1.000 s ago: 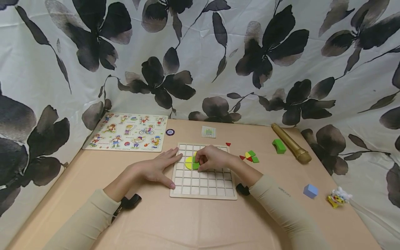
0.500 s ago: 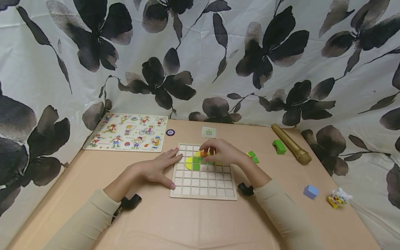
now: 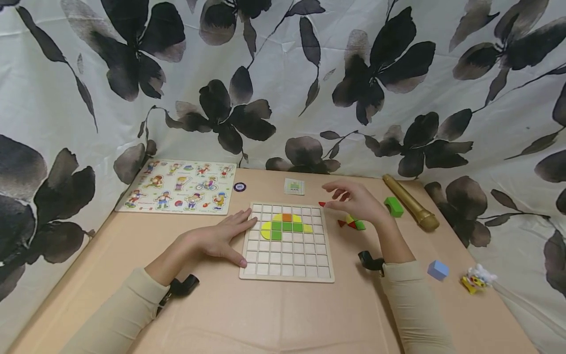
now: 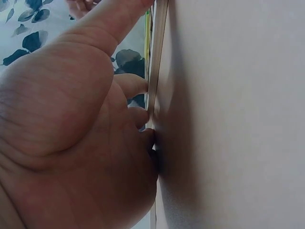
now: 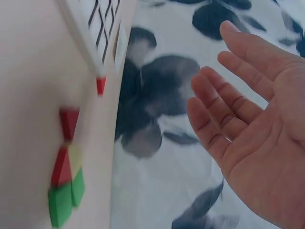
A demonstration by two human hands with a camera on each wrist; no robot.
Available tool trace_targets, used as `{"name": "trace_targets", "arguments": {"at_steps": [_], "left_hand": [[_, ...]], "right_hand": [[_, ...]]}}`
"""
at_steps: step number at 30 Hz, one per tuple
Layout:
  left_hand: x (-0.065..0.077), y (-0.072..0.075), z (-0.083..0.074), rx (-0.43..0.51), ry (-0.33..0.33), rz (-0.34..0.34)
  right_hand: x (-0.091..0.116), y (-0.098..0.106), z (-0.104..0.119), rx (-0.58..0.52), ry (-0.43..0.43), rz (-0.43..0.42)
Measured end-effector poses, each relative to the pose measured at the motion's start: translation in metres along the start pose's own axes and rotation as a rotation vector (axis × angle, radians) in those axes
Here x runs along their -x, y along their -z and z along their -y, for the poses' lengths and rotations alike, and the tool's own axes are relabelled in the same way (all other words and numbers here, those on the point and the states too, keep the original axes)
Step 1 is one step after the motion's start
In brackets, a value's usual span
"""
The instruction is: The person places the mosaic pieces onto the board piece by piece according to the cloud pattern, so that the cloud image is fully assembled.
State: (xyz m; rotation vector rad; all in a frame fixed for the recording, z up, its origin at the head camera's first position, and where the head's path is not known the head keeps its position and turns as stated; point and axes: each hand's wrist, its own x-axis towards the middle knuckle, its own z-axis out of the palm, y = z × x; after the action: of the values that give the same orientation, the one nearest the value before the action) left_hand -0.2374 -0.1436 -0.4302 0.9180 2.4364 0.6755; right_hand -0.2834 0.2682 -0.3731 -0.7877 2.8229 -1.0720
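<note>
A white grid board (image 3: 287,268) lies on the table, with yellow, green and one orange piece (image 3: 287,217) set in its upper cells. My left hand (image 3: 221,238) rests spread at the board's left edge, thumb on the lower left side; the left wrist view shows its fingers along the wooden rim (image 4: 158,57). My right hand (image 3: 355,201) hovers right of the board with loosely bent fingers and nothing in them. Beneath and beside it lie loose pieces: red triangles (image 5: 69,123), green pieces (image 5: 60,205) and a yellow one (image 5: 75,159). A small red piece (image 3: 322,204) sits by the board's upper right corner.
A small pattern card (image 3: 294,187) and a dark round token (image 3: 240,187) lie behind the board. A picture puzzle board (image 3: 177,189) is at back left. To the right are a green arch block (image 3: 394,207), gold microphone (image 3: 411,204), blue block (image 3: 438,270) and small toy figure (image 3: 478,279).
My right hand has let go of the orange piece, now in the grid's top filled row, and moved right, off the board to above the loose pieces. The left hand stays put.
</note>
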Motion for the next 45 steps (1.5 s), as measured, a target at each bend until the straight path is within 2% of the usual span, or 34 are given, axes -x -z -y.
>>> {"name": "trace_targets", "arguments": {"at_steps": [8, 13, 25, 38, 41, 45], "left_hand": [[0.001, 0.0, -0.001, 0.004, -0.005, 0.0], [0.0, 0.0, -0.002, -0.002, -0.007, 0.0], [-0.001, -0.001, 0.0, 0.005, 0.002, 0.001], [0.0, -0.001, -0.001, 0.007, 0.007, 0.002], [0.0, -0.001, -0.001, 0.003, 0.005, 0.001], [0.0, -0.001, 0.0, -0.002, 0.002, -0.001]], "right_hand": [[0.011, 0.017, -0.037, 0.07, -0.14, 0.026], [0.018, 0.02, -0.058, 0.107, -0.187, 0.058], [0.026, 0.019, -0.081, 0.124, -0.281, 0.162], [0.026, 0.018, -0.088, 0.124, -0.275, 0.186], [0.026, 0.018, -0.087, 0.109, -0.272, 0.164], [0.025, 0.019, -0.083, 0.062, -0.237, 0.089]]}}
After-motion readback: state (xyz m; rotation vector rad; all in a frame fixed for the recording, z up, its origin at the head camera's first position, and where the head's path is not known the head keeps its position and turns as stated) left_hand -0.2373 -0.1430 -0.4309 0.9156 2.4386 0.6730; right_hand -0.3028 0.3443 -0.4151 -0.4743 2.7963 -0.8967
